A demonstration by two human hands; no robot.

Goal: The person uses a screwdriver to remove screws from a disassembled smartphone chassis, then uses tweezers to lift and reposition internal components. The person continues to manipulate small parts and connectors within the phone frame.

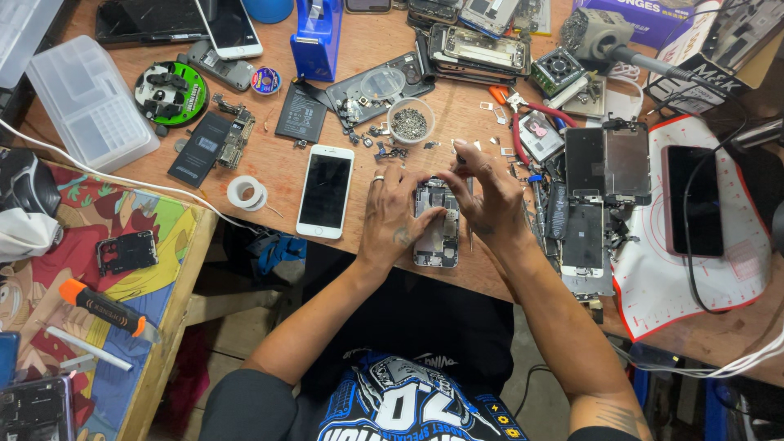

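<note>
An opened phone body (435, 237) with bare circuitry lies on the wooden bench near its front edge. My left hand (392, 214), a ring on one finger, rests on the phone's left side and steadies it. My right hand (490, 196) hovers over the phone's upper right, fingers pinched around a thin metal tool (470, 233) whose shaft points down along the phone's right edge. A white phone (325, 191) with a dark screen lies face up just left of my left hand.
A small bowl of screws (410, 122) sits behind the hands. Stripped screens and phone frames (606, 163) crowd the right, beside a white mat (694, 269). A tape roll (246, 193), blue tape dispenser (317, 37), batteries and a clear plastic box (88, 102) lie left. An orange-handled screwdriver (102, 306) lies on the side table.
</note>
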